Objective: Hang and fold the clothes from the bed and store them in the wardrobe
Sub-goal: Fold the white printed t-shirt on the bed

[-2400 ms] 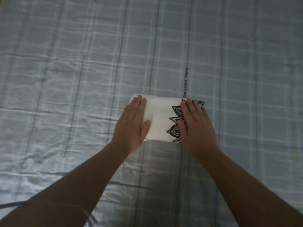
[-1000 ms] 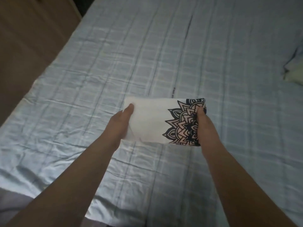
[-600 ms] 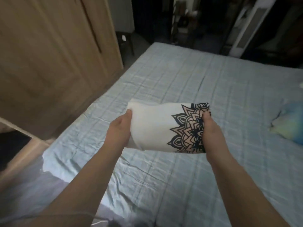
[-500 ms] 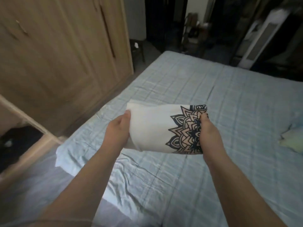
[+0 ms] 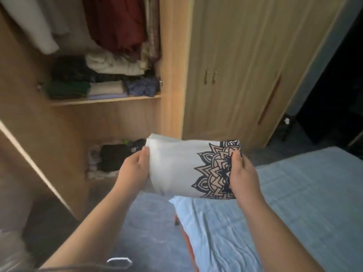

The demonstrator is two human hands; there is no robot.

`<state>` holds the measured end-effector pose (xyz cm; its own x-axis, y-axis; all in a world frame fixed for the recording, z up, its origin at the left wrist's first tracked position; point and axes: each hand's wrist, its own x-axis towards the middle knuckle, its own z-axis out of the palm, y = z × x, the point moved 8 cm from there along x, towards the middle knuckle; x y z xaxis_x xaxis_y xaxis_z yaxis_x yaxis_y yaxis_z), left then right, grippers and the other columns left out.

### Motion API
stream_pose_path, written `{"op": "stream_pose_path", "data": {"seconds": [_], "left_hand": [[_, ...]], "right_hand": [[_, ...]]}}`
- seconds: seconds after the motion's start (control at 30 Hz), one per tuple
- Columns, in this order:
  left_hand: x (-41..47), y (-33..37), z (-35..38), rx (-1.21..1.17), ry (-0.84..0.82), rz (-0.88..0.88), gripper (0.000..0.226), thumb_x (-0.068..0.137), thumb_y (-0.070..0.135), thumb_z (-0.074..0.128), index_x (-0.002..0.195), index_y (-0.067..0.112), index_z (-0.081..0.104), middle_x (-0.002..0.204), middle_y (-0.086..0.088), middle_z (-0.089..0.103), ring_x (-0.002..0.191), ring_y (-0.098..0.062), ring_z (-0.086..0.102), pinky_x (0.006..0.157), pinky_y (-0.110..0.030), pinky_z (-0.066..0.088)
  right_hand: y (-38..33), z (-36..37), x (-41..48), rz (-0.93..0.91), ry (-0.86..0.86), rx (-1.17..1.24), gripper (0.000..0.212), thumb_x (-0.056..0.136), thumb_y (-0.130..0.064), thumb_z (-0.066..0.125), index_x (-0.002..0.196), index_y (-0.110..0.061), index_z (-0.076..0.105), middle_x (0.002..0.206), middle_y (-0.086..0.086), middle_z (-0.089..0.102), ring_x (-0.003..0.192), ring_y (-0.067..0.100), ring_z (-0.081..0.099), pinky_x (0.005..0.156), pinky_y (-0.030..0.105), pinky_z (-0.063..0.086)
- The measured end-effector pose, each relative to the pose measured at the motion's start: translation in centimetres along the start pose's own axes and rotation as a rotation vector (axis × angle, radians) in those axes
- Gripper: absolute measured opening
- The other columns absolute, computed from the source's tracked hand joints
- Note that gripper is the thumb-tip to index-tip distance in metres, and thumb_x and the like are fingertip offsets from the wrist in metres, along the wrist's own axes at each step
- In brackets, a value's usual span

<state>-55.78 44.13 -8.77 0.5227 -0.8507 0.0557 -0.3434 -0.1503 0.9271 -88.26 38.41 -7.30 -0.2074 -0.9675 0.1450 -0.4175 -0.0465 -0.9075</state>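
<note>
Shirt (image 5: 176, 167), folded, sits in the air between my hands: left hand (image 5: 133, 171) grips its plain end, right hand (image 5: 242, 175) pinches the printed end. I hold it above the bed (image 5: 294, 193) corner, facing the open wardrobe (image 5: 172, 75) and its shelf (image 5: 106, 100) of folded clothes.

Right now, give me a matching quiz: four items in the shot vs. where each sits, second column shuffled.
1 folded white cloth with dark mandala print
2 dark red hanging garment
3 black folded clothes pile
4 light blue bedsheet

A lower wardrobe compartment
B held between left hand and right hand
C lower right of view
D above the wooden shelf

Pairs: 1-B, 2-D, 3-A, 4-C
</note>
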Motion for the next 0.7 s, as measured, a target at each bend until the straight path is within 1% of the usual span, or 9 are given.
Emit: {"op": "stream_pose_path", "data": {"seconds": [0.1, 0.2, 0.27, 0.33, 0.4, 0.47, 0.57, 0.63, 0.7], "left_hand": [[3.4, -3.3, -7.4, 0.021, 0.179, -0.062, 0.055, 0.098, 0.054, 0.036, 0.068, 0.01, 0.053, 0.056, 0.007, 0.053, 0.056, -0.009, 0.047, 0.06, -0.025, 0.04], [5.7, -5.8, -12.8, 0.02, 0.288, -0.102, 0.055, 0.099, 0.052, 0.037, 0.075, 0.007, 0.057, 0.063, 0.0, 0.059, 0.06, -0.01, 0.049, 0.062, -0.021, 0.04], [7.0, -7.0, -15.3, 0.001, 0.331, -0.116, 0.057, 0.097, 0.055, 0.037, 0.076, 0.006, 0.058, 0.066, -0.002, 0.061, 0.061, -0.012, 0.049, 0.062, -0.026, 0.042], [8.6, -7.8, -17.2, -0.007, 0.361, -0.131, 0.058, 0.096, 0.057, 0.036, 0.076, 0.007, 0.057, 0.066, -0.001, 0.06, 0.061, -0.013, 0.05, 0.061, -0.029, 0.042], [10.5, -8.4, -18.5, 0.013, 0.379, -0.148, 0.058, 0.096, 0.057, 0.035, 0.077, 0.007, 0.057, 0.067, 0.001, 0.059, 0.06, -0.011, 0.048, 0.06, -0.027, 0.042], [12.8, -9.1, -19.0, 0.024, 0.392, -0.164, 0.057, 0.097, 0.057, 0.035, 0.078, 0.008, 0.058, 0.067, 0.004, 0.057, 0.061, -0.011, 0.048, 0.06, -0.026, 0.042], [17.1, -9.9, -18.6, 0.011, 0.402, -0.168, 0.057, 0.096, 0.057, 0.035, 0.076, 0.008, 0.056, 0.07, 0.004, 0.054, 0.065, -0.013, 0.047, 0.059, -0.029, 0.039], [20.7, -10.0, -18.0, 0.029, 0.412, -0.164, 0.057, 0.096, 0.056, 0.035, 0.077, 0.006, 0.054, 0.072, 0.003, 0.053, 0.066, -0.013, 0.045, 0.059, -0.031, 0.036], [24.8, -9.9, -17.2, 0.041, 0.422, -0.156, 0.059, 0.098, 0.054, 0.035, 0.08, 0.002, 0.055, 0.071, 0.001, 0.053, 0.066, -0.013, 0.045, 0.059, -0.032, 0.036]], "right_hand": [[-4.5, 8.6, 1.1, -0.078, -0.101, -0.005, 0.039, 0.101, -0.055, 0.031, 0.105, -0.033, 0.062, 0.086, -0.016, 0.057, 0.084, 0.014, 0.052, 0.076, 0.029, 0.036], [-7.7, 15.6, 1.9, -0.112, -0.19, -0.023, 0.044, 0.101, -0.056, 0.03, 0.11, -0.03, 0.064, 0.092, -0.009, 0.059, 0.086, 0.017, 0.053, 0.076, 0.032, 0.039], [-9.1, 19.6, 2.6, -0.12, -0.236, -0.007, 0.04, 0.1, -0.058, 0.03, 0.103, -0.033, 0.061, 0.085, -0.017, 0.059, 0.077, 0.011, 0.055, 0.067, 0.027, 0.041], [-10.1, 23.0, 3.5, -0.133, -0.277, 0.008, 0.033, 0.101, -0.058, 0.031, 0.099, -0.037, 0.057, 0.08, -0.023, 0.056, 0.072, -0.004, 0.051, 0.06, 0.019, 0.036], [-11.1, 26.2, 4.6, -0.14, -0.313, 0.011, 0.033, 0.1, -0.058, 0.031, 0.098, -0.037, 0.056, 0.079, -0.025, 0.055, 0.072, -0.007, 0.049, 0.059, 0.016, 0.035], [-11.4, 29.1, 6.3, -0.138, -0.333, 0.027, 0.035, 0.1, -0.058, 0.031, 0.098, -0.035, 0.058, 0.082, -0.022, 0.058, 0.074, 0.002, 0.055, 0.062, 0.021, 0.04], [-11.3, 33.4, 9.9, -0.129, -0.371, 0.039, 0.035, 0.102, -0.054, 0.032, 0.099, -0.033, 0.059, 0.089, -0.01, 0.063, 0.081, 0.015, 0.058, 0.073, 0.03, 0.043], [-11.5, 36.1, 13.0, -0.126, -0.393, 0.044, 0.036, 0.102, -0.054, 0.03, 0.098, -0.032, 0.059, 0.088, -0.011, 0.063, 0.078, 0.011, 0.058, 0.068, 0.028, 0.043], [-11.9, 38.7, 16.5, -0.121, -0.407, 0.05, 0.036, 0.101, -0.056, 0.029, 0.098, -0.034, 0.058, 0.084, -0.018, 0.06, 0.074, -0.001, 0.054, 0.06, 0.021, 0.04]]}}
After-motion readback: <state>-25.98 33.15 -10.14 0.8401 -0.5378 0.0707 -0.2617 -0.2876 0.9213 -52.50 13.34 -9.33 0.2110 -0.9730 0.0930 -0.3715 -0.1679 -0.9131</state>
